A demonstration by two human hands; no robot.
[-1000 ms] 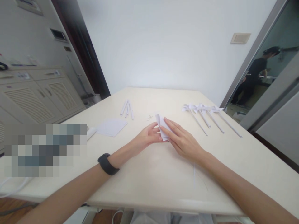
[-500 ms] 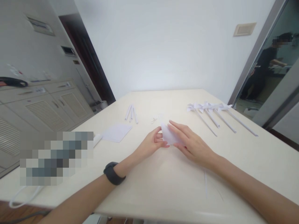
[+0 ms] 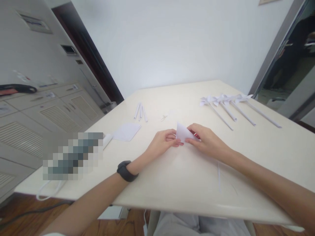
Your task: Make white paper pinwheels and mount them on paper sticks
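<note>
left hand (image 3: 163,144) and right hand (image 3: 208,142) both pinch the folded paper triangle (image 3: 182,133), one on each side, low over the table (image 3: 258,154). it's a bit right of the paper stack (image 3: 126,131), pinwheels (image 3: 222,100) well further right of that stack.

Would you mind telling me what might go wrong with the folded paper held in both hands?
1. The folded paper is pinched only along its lower edge by the left hand and right hand, so its layers may slip and crease crookedly.
2. The thin paper strip lies beside the right forearm near the table edge; an arm movement might sweep it off.
</note>
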